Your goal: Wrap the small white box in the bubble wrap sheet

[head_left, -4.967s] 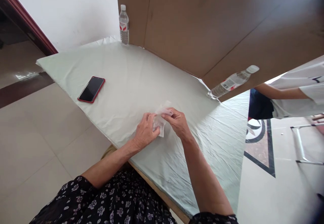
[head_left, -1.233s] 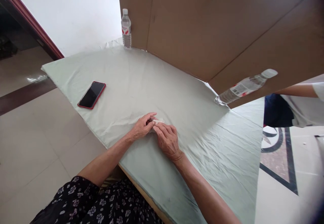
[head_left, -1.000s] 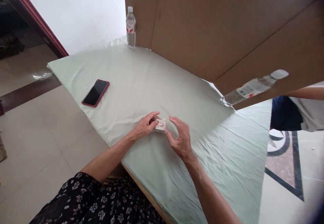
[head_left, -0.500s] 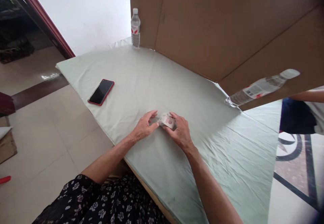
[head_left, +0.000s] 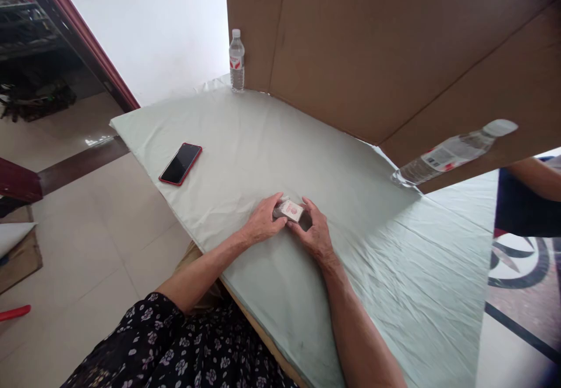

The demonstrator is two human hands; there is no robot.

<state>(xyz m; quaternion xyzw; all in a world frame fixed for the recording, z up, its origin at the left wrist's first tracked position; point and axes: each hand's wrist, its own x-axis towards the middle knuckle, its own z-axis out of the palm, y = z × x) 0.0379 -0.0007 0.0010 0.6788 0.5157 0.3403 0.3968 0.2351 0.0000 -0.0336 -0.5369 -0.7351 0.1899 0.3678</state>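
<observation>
A small white box point(head_left: 291, 210) with a red print on its top lies between my hands, low over the cloth. Crinkled clear plastic shows at its left end. My left hand point(head_left: 264, 220) grips that end, thumb in front and fingers behind. Around the right end curves my right hand point(head_left: 316, 230), its thumb by the box's near corner and its fingers spread, with a gap between box and palm. Whether the right thumb touches the box I cannot tell.
A pale green cloth point(head_left: 263, 148) covers the table. A phone point(head_left: 180, 164) with a red edge lies at the left. One water bottle point(head_left: 236, 63) stands at the back; another bottle point(head_left: 451, 154) is at the right, beside a tall cardboard panel point(head_left: 350, 55). Another person's arm point(head_left: 537, 176) shows at the far right.
My left hand has closed on the plastic-wrapped end of the box. The fingers of my right hand have loosened from around its right end. The view has shifted slightly.
</observation>
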